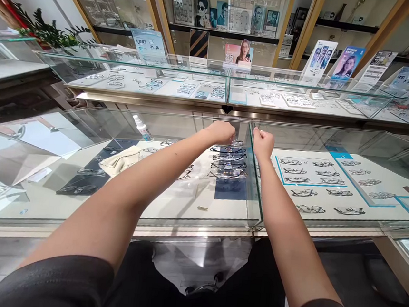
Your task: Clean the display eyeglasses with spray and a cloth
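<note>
Here, we see at the back a tall display cabinet with light wooden posts [158, 11], and before us a long glass showcase with a white floor [171, 207]. An upright clear glass divider [254, 189] separates its two sections. In the left section lies a dark blue rectangular mat [230, 191], and farther to the left a crumpled cream-coloured cloth [123, 160]. Our left hand [221, 132] is at the far end of the mat, with the fingers curled downward; we cannot tell if they grasp something. Our right hand [264, 143] is just to the right of the divider, the fingers folded in and the thumb up; if it holds anything, we also cannot tell. A white plastic spray bottle [142, 129] leans near the back glass. The dark-framed eyeglasses [229, 165] make one column along the mat, and the farthest pair is near our left fingertips. Smallest is a thin gold-coloured strip [202, 209], lying nearer to us.
</note>
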